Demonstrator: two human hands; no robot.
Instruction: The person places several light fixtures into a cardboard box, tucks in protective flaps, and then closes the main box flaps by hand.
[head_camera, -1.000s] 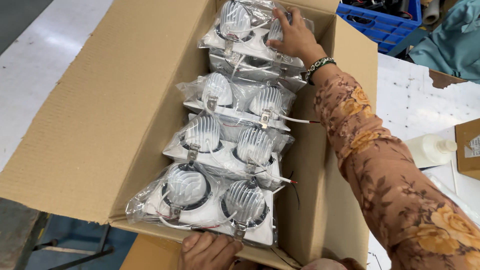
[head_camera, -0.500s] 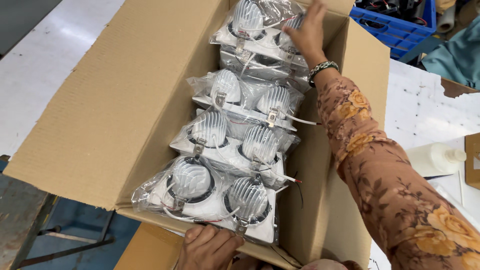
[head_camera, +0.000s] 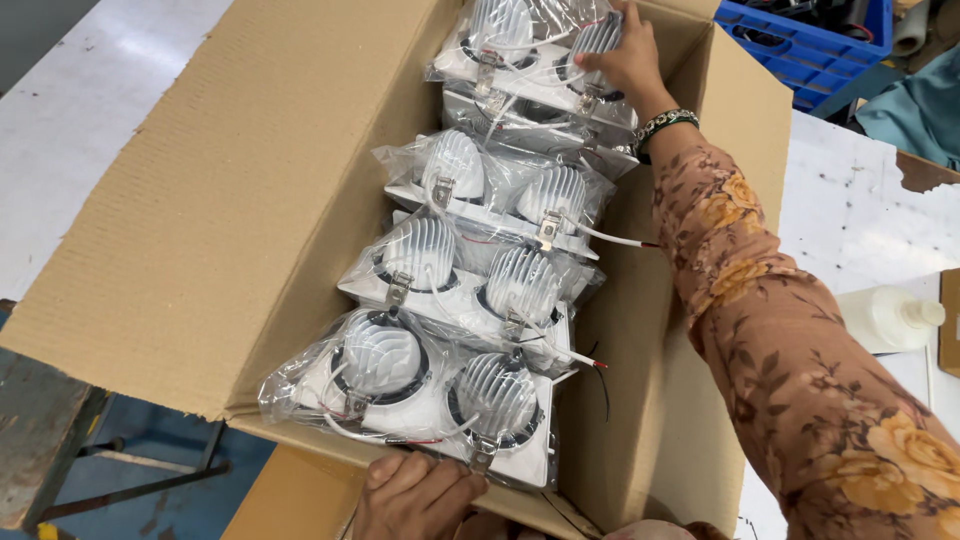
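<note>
An open cardboard box (head_camera: 240, 210) holds a row of white twin light fittings, each sealed in a clear plastic bag. My right hand (head_camera: 625, 55), at the end of a floral sleeve, rests on the farthest bagged fitting (head_camera: 535, 55) at the box's far end. My left hand (head_camera: 415, 495) grips the box's near rim, fingers curled against the nearest bagged fitting (head_camera: 425, 395). Two more bagged fittings (head_camera: 495, 190) (head_camera: 465, 275) lie between them, with thin wires trailing out.
A blue plastic crate (head_camera: 810, 45) stands beyond the box at the upper right. A white plastic bottle (head_camera: 885, 318) lies on the white table (head_camera: 870, 215) to the right. A brown box corner (head_camera: 948, 320) shows at the right edge. Floor and a metal frame show lower left.
The view has closed in on the box. My right hand has stayed on the farthest fitting, shifting slightly. More of my left hand's fingers show at the near rim.
</note>
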